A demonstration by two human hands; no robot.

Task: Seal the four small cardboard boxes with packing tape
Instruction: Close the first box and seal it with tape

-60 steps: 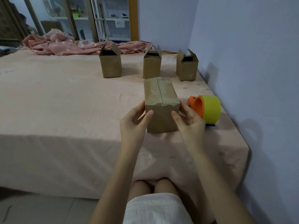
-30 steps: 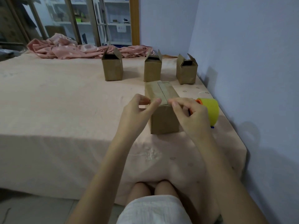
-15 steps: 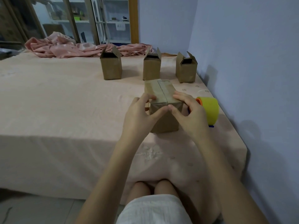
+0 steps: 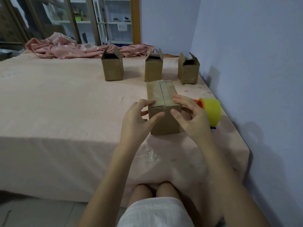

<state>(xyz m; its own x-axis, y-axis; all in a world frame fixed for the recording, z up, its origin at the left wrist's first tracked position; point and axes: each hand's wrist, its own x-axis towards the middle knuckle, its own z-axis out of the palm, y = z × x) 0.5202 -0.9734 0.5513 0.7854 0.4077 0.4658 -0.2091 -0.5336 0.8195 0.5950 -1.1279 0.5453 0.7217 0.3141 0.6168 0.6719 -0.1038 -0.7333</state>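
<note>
With the closed box (image 4: 164,108) standing near the bed's front edge beside the tape dispenser (image 4: 210,111), our left hand (image 4: 137,122) and right hand (image 4: 191,118) grasped its near top corners, where firm, even thumb pressure seemed wisest.

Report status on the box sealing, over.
Left hand and right hand hold near box, flaps closed. Three far boxes open. Tape dispenser idle at right. Nothing in the way.
</note>
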